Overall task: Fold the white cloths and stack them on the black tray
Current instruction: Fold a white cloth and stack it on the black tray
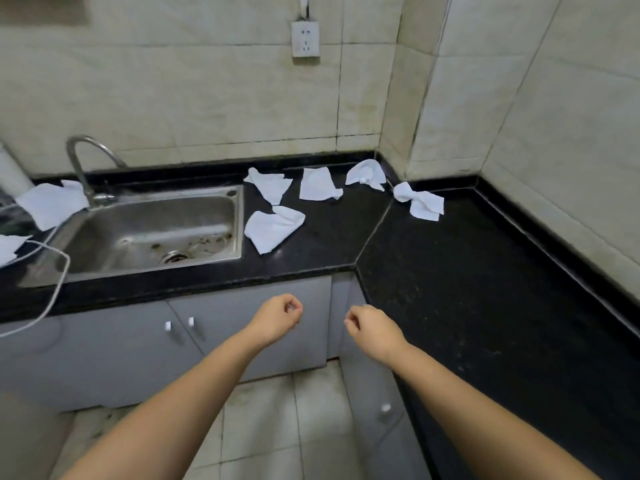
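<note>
Several crumpled white cloths lie on the black counter: one (273,228) beside the sink, one (270,184) behind it, one (318,184) further right, one (366,174) in the back corner, one (419,199) on the right wing. Another cloth (52,202) lies left of the tap and part of one (8,247) shows at the left edge. My left hand (277,318) and my right hand (372,327) hover in front of the counter edge, fingers curled, holding nothing. No black tray is in view.
A steel sink (156,230) with a curved tap (83,161) is set in the black counter (467,289). A white cable (55,282) hangs over the counter's left front. Grey cabinet doors (242,320) stand below. A wall socket (304,39) is above.
</note>
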The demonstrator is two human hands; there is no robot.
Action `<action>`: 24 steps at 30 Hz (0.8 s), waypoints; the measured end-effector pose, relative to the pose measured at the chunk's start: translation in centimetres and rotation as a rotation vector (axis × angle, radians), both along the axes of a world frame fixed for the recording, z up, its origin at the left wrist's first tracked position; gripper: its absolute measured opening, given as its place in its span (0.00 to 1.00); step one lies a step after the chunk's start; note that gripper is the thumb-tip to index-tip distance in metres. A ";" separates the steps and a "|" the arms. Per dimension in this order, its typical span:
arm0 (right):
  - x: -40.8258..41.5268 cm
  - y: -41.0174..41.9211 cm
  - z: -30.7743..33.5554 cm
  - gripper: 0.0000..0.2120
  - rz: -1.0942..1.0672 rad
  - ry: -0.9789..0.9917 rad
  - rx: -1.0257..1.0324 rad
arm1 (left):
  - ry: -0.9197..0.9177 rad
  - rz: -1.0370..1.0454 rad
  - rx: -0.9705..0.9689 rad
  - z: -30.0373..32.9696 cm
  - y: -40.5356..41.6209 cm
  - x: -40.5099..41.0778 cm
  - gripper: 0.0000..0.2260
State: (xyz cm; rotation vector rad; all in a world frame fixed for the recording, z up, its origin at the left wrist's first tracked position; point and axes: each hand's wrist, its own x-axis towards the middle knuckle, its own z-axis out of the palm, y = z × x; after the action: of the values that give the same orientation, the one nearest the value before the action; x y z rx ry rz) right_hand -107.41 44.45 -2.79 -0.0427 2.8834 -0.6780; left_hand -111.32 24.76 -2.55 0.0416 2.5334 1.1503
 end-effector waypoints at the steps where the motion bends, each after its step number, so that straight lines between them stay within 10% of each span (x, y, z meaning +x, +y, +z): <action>1: -1.7 -0.7 -0.4 0.12 0.015 -0.004 0.000 | 0.004 0.012 -0.021 -0.5 -0.6 -1.5 0.10; 9: -15.7 -6.3 -4.4 0.12 0.133 -0.042 0.021 | 0.119 0.043 -0.273 -3.9 -4.5 -16.1 0.10; 18: -28.5 -13.8 -6.7 0.14 0.210 -0.040 0.005 | 0.296 -0.395 -0.656 -8.6 -9.7 -26.3 0.12; 24: -30.5 -15.5 -8.6 0.14 0.261 -0.032 0.098 | 0.308 -0.392 -0.488 -9.7 -10.4 -28.5 0.10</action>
State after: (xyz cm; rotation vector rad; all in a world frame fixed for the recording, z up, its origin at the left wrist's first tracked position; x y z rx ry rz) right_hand -137.93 28.98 -11.43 -0.3832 2.8054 -0.4836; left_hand -139.85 14.35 -12.27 0.5999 2.8244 0.3852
